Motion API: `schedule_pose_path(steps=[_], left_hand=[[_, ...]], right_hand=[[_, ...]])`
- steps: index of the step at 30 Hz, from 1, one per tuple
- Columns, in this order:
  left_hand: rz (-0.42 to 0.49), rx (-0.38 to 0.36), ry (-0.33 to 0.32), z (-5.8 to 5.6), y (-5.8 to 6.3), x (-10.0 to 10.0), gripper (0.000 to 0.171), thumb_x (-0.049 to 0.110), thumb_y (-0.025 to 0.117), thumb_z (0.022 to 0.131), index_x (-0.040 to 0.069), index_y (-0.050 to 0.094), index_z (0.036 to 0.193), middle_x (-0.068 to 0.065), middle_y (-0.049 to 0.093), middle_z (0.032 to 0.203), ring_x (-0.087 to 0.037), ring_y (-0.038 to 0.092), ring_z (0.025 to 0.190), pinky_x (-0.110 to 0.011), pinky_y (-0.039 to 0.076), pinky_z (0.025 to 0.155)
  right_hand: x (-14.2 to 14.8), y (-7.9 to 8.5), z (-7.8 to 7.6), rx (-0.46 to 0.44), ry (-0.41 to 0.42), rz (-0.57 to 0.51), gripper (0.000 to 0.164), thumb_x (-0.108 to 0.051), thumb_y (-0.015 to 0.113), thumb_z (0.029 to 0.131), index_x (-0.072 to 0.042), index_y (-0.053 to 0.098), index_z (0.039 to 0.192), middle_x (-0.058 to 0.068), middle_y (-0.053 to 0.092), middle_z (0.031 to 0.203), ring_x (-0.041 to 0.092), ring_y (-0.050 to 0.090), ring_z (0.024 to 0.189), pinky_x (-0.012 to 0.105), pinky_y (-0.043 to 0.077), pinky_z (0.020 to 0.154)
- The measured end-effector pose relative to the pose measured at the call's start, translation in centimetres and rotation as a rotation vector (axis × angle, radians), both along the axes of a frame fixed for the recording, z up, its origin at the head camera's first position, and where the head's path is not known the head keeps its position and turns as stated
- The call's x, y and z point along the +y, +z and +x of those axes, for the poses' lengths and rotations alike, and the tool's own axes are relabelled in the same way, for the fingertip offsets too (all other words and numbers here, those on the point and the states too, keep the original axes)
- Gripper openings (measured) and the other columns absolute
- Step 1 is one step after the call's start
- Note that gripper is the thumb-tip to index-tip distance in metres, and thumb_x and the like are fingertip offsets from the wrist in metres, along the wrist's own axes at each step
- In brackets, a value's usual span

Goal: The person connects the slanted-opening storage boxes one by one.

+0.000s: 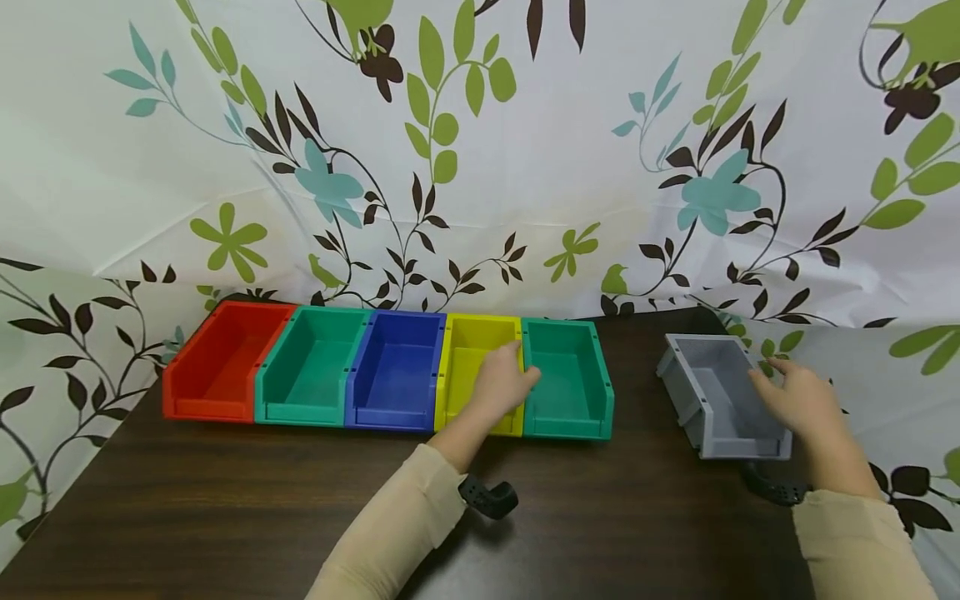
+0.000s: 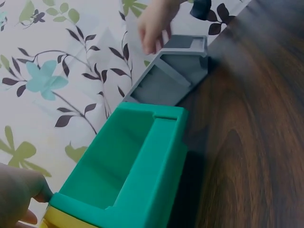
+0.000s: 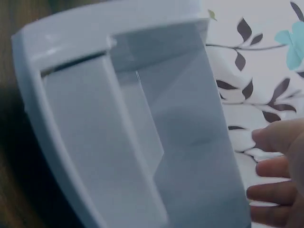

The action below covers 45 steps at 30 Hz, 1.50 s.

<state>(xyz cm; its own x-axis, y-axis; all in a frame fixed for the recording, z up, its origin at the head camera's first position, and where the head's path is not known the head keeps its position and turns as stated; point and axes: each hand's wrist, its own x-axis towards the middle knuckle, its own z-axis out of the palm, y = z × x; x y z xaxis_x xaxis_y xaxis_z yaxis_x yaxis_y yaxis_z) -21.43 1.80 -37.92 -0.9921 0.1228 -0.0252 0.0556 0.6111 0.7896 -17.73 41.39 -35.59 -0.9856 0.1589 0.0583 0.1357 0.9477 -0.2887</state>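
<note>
My left hand (image 1: 501,382) hovers over the yellow bin (image 1: 467,350), thumb and a finger stretched toward the wall it shares with the right-hand green bin (image 1: 567,375). In the left wrist view, a fingertip of that hand appears close to the green bin's (image 2: 149,175) corner; whether it touches is unclear. To the right, my right hand (image 1: 806,404) is beside the grey bin (image 1: 738,392), thumb reaching over its right side. The right wrist view shows its fingers (image 3: 270,192) spread and relaxed beside the grey bin's wall (image 3: 190,118), gripping nothing.
Left of the yellow bin stand a blue bin (image 1: 396,367), another green bin (image 1: 311,367) and a red bin (image 1: 225,358), side by side. They rest on a dark wooden table (image 1: 247,500). A leaf-patterned cloth (image 1: 525,200) hangs behind it.
</note>
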Motion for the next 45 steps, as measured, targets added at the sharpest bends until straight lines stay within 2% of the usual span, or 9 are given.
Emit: schedule_pose_path(steps=[2,9,16,19,28,31,35,40,45], left_hand=[[-0.004,0.017,0.016,0.0,-0.2,-0.4,0.057,0.022,0.060,0.087,0.002,0.045,0.139,-0.015,0.058,0.128,-0.018,0.060,0.075,-0.024,0.050,0.061],[0.056,0.032,0.034,-0.2,-0.7,-1.9,0.057,0.022,0.059,0.085,0.000,0.048,0.136,-0.019,0.058,0.128,-0.021,0.058,0.063,-0.025,0.047,0.053],[0.038,0.045,0.049,-0.7,-0.9,-2.4,0.053,0.022,0.062,0.085,0.000,0.053,0.132,-0.018,0.061,0.125,-0.024,0.061,0.101,-0.032,0.054,0.080],[0.014,0.027,0.053,-0.8,-0.8,-2.3,0.053,0.022,0.063,0.085,0.001,0.053,0.132,-0.017,0.061,0.127,-0.025,0.060,0.107,-0.037,0.053,0.088],[-0.018,-0.022,0.038,-1.3,-0.5,-2.2,0.056,0.025,0.064,0.084,0.002,0.052,0.134,-0.014,0.056,0.134,-0.023,0.058,0.106,-0.036,0.053,0.090],[-0.035,-0.022,0.035,-1.4,-0.4,-2.3,0.056,0.025,0.064,0.085,0.002,0.052,0.134,-0.014,0.056,0.134,-0.022,0.059,0.109,-0.036,0.052,0.092],[-0.052,-0.014,0.030,-1.4,-0.3,-2.3,0.056,0.025,0.064,0.085,0.002,0.052,0.134,-0.015,0.056,0.135,-0.022,0.061,0.099,-0.033,0.055,0.086],[-0.058,-0.009,0.030,-1.4,-0.2,-2.3,0.056,0.025,0.064,0.085,0.002,0.052,0.134,-0.014,0.056,0.134,-0.021,0.060,0.093,-0.031,0.055,0.082],[-0.055,-0.010,0.030,-1.3,-0.3,-2.3,0.056,0.025,0.064,0.084,0.002,0.052,0.134,-0.015,0.056,0.134,-0.021,0.059,0.092,-0.030,0.054,0.080]], right_hand=[[0.7,-0.5,0.2,-0.020,0.003,-0.017,0.063,-0.035,0.039,0.098,0.020,0.039,0.129,0.046,0.044,0.121,0.061,0.046,0.104,0.065,0.042,0.078],[1.1,-1.3,0.3,-0.043,0.000,-0.041,0.050,-0.023,0.040,0.097,0.022,0.049,0.117,0.045,0.047,0.117,0.060,0.046,0.102,0.062,0.044,0.075],[-0.1,-1.8,0.0,0.036,0.050,-0.080,0.043,-0.018,0.048,0.095,0.022,0.056,0.110,0.039,0.058,0.106,0.050,0.058,0.090,0.045,0.048,0.060],[-1.0,-2.0,-0.2,0.070,0.063,-0.109,0.043,-0.018,0.049,0.095,0.022,0.056,0.110,0.039,0.059,0.106,0.051,0.059,0.091,0.044,0.049,0.060],[-4.4,-1.4,-1.1,0.175,0.080,-0.172,0.042,-0.018,0.051,0.094,0.020,0.059,0.110,0.036,0.064,0.099,0.040,0.064,0.080,0.030,0.047,0.053],[-5.5,-0.9,-1.4,0.188,0.080,-0.189,0.043,-0.020,0.051,0.094,0.018,0.059,0.113,0.035,0.064,0.101,0.041,0.064,0.082,0.033,0.048,0.055],[-6.7,-0.1,-1.3,0.203,0.088,-0.209,0.045,-0.023,0.051,0.095,0.017,0.058,0.115,0.035,0.063,0.104,0.044,0.064,0.088,0.035,0.051,0.057],[-7.9,0.7,-1.3,0.204,0.093,-0.232,0.046,-0.024,0.050,0.095,0.015,0.058,0.117,0.033,0.064,0.104,0.042,0.066,0.086,0.028,0.050,0.055],[-8.7,1.1,-1.5,0.198,0.097,-0.250,0.046,-0.025,0.049,0.096,0.015,0.058,0.117,0.033,0.065,0.102,0.038,0.067,0.082,0.035,0.054,0.055]])
